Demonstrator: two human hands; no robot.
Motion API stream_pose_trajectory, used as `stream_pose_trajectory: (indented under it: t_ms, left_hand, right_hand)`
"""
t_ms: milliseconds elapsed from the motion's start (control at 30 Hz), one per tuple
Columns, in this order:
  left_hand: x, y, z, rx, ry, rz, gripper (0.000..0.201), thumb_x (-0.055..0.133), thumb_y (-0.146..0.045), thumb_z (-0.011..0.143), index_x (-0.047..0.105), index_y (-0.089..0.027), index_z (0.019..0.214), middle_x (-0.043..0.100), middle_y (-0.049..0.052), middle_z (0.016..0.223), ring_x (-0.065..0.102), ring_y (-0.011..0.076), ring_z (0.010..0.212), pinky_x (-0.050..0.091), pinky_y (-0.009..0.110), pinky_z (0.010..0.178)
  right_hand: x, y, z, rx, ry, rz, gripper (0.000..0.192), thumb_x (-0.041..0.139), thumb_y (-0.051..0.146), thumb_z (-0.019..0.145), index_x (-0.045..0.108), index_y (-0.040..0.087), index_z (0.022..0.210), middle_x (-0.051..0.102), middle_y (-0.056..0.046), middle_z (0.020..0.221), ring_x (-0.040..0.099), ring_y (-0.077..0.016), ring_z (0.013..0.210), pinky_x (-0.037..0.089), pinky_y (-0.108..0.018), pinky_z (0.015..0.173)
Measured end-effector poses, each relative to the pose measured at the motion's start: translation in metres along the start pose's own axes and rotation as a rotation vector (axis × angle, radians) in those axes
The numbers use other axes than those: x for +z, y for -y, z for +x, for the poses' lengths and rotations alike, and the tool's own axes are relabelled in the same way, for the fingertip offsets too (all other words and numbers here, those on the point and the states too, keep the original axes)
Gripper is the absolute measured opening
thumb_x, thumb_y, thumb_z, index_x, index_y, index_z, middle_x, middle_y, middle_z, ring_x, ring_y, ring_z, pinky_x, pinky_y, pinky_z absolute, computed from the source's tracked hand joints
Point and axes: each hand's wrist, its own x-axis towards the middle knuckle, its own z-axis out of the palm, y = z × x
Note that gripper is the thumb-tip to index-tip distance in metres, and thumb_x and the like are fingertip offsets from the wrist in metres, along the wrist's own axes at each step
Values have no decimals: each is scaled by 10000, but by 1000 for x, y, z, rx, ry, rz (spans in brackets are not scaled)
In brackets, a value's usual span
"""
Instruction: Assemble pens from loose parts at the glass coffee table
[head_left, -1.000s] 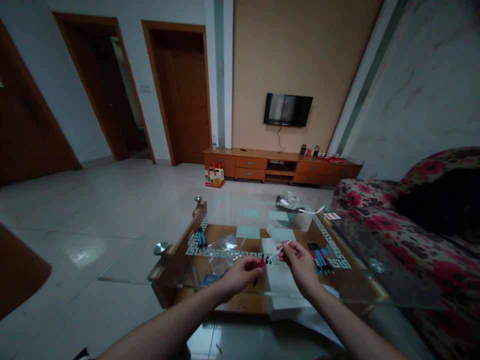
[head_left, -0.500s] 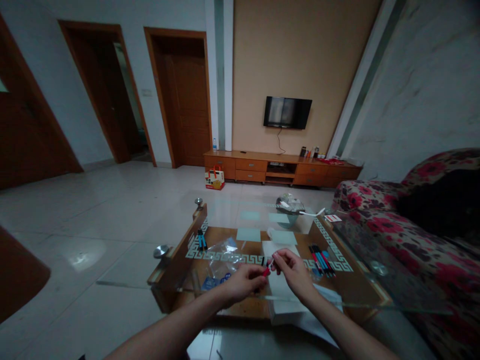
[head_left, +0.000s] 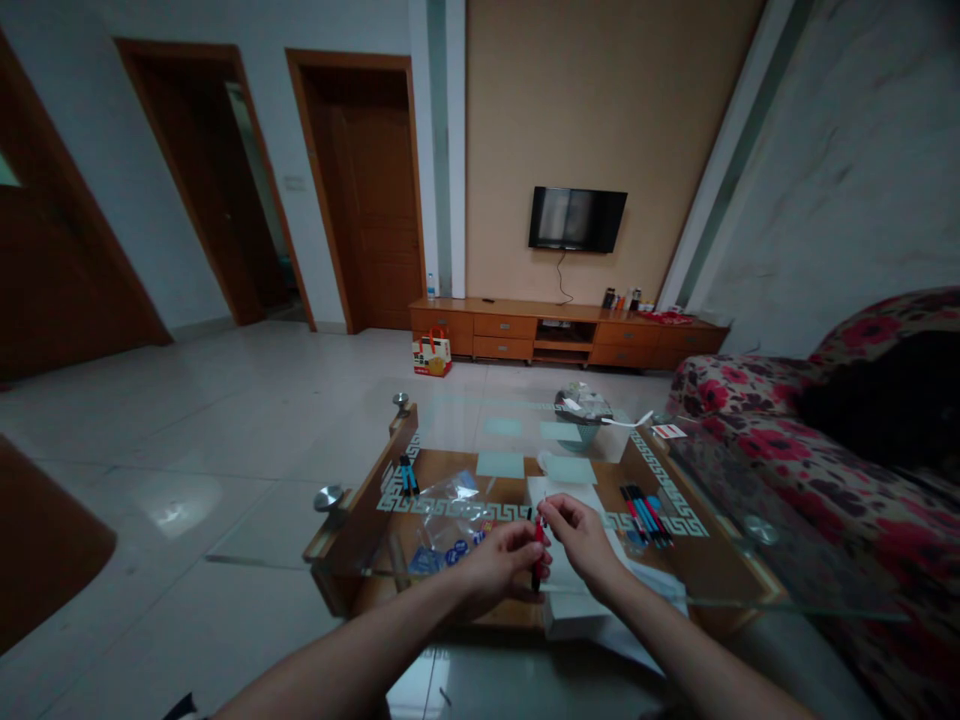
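My left hand (head_left: pixel 511 555) is closed around a red pen (head_left: pixel 538 560) with a black end, held nearly upright over the glass table. Just above the pen's top, the fingertips of my right hand (head_left: pixel 571 530) are pinched together; whatever lies between them is too small to make out. To the right of my hands lies a row of red, blue and black pens (head_left: pixel 646 516). A few blue and black pens (head_left: pixel 408 476) rest at the left side of the table. Beside my left hand is a clear plastic bag (head_left: pixel 448 508).
The glass coffee table (head_left: pixel 457 408) has a wooden lower shelf and round metal fittings. A white box (head_left: pixel 577 612) shows beneath my right forearm. A dark bowl (head_left: pixel 581 405) stands at the far side. A floral sofa (head_left: pixel 772 450) is on the right.
The red pen has turned upright in my left hand, so more of its barrel and black end shows. My right hand stays near its top, still pinching. The view has shifted slightly.
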Motion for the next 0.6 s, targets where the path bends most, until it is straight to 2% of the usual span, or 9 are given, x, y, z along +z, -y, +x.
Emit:
stream_pose_trajectory:
  t_ms: [167, 333, 600]
  left_hand:
    - [3, -4, -1, -20, 11, -12, 336, 725, -435, 793, 565, -191, 959, 569, 31, 921, 551, 157, 852, 555, 436, 761]
    - [0, 1, 0, -5, 6, -5, 324, 727, -418, 794, 570, -184, 954, 566, 34, 913, 551, 164, 873, 556, 423, 766]
    - [-1, 5, 2, -7, -80, 62, 367, 741, -451, 767, 573, -179, 946, 591, 36, 908, 575, 163, 843, 536, 355, 718]
  right_hand:
    - [1, 3, -1, -6, 27, 8, 336, 615, 518, 875, 635, 197, 777, 607, 11, 685, 533, -152, 634, 432, -262, 624]
    - [1, 3, -2, -11, 67, -13, 324, 618, 506, 871, 646, 198, 776, 616, 8, 689, 551, -154, 650, 447, -263, 634]
    - [-1, -2, -1, -21, 88, -44, 293, 604, 470, 883, 658, 198, 790, 637, 4, 734, 564, -152, 687, 449, -259, 665]
